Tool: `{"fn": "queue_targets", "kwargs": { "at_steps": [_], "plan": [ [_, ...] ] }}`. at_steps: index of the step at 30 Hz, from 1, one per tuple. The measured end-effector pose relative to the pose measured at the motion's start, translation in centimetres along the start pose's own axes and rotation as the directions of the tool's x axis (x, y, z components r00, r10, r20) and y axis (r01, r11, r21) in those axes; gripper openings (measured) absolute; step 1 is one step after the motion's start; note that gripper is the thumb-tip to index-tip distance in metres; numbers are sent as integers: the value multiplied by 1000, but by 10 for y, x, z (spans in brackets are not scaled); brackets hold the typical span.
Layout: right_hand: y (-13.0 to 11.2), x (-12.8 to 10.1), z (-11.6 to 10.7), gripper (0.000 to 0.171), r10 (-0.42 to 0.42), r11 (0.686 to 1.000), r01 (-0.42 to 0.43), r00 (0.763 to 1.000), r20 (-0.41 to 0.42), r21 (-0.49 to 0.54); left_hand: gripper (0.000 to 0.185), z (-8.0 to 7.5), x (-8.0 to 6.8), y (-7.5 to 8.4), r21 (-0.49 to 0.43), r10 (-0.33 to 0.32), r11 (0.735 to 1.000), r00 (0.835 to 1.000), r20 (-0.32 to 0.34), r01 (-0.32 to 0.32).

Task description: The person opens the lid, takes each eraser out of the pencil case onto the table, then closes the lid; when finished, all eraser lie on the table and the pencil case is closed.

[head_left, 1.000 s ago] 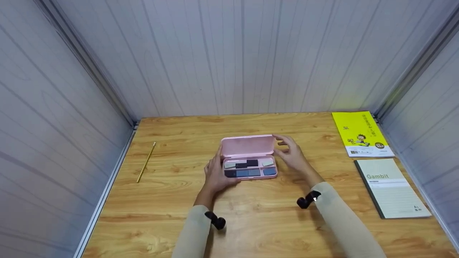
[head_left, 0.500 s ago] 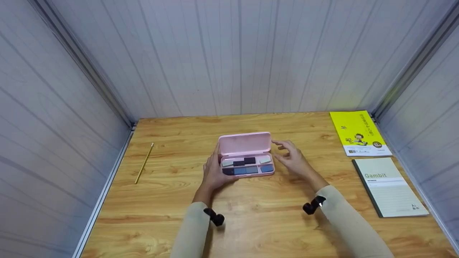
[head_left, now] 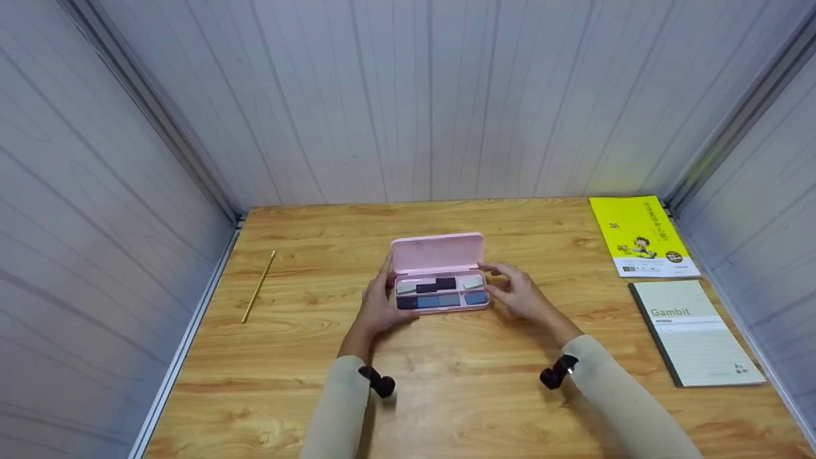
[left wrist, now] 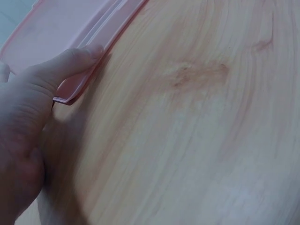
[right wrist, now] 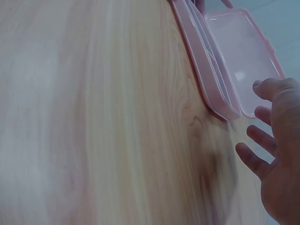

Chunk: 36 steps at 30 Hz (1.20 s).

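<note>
A pink pencil case (head_left: 437, 254) lies with its lid raised at the middle of the table. Its compartments hold dark, blue and whitish block-like pieces (head_left: 438, 301), whose kind I cannot tell. My left hand (head_left: 380, 307) grips the case's left end, the thumb on the front edge and the fingers behind; the left wrist view shows that thumb (left wrist: 77, 63) on the rim. At the case's right end is my right hand (head_left: 526, 299), fingers spread and loosely bent. Whether its fingertips touch the case is hard to tell in the head view; the right wrist view shows nothing held.
A yellow pencil (head_left: 258, 287) lies on the left of the wooden table (head_left: 446, 389). Over on the right are a yellow booklet (head_left: 644, 236) and, nearer, a pale notebook (head_left: 698, 335) with a dark spine. Pale panel walls (head_left: 427, 102) enclose the back and sides.
My right hand has come away from the lid's right edge and moved down beside the case's right end. The left hand keeps its grip, and the lid stays raised.
</note>
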State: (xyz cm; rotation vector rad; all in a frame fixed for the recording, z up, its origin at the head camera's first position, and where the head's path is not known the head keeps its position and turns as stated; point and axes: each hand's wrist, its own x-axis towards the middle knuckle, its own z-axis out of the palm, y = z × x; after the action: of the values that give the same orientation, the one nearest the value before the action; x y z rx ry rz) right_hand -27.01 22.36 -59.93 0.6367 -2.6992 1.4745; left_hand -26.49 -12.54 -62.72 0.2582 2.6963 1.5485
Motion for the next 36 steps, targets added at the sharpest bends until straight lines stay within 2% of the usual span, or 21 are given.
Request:
{"fn": "queue_targets", "kwargs": {
  "at_steps": [6, 10, 17, 24, 26, 31, 36],
  "plan": [
    [0, 2, 8, 44, 41, 999, -42, 998, 39, 12, 146, 0, 2, 1, -35, -23, 999, 1000, -1, 23],
    [2, 0, 11, 43, 61, 998, -61, 998, 22, -18, 146, 2, 2, 0, -56, -44, 997, 999, 6, 44],
    [18, 3, 17, 42, 19, 1000, -19, 1000, 12, -20, 146, 5, 2, 0, -49, -77, 996, 997, 3, 77],
    [43, 10, 27, 38, -51, 998, 51, 999, -9, -42, 146, 6, 1, -1, -44, -64, 997, 998, -8, 63],
    [40, 10, 29, 37, -68, 997, 68, 998, -12, -36, 146, 6, 1, -1, -43, -60, 997, 998, -11, 59],
    [21, 9, 27, 36, -15, 999, 15, 1000, 4, -43, 146, 5, 2, -1, -36, -66, 997, 998, -11, 66],
    [25, 12, 29, 37, 21, 998, -20, 1000, 22, -65, 146, 5, 2, -1, -36, -66, 997, 998, -13, 65]
  ]
}}
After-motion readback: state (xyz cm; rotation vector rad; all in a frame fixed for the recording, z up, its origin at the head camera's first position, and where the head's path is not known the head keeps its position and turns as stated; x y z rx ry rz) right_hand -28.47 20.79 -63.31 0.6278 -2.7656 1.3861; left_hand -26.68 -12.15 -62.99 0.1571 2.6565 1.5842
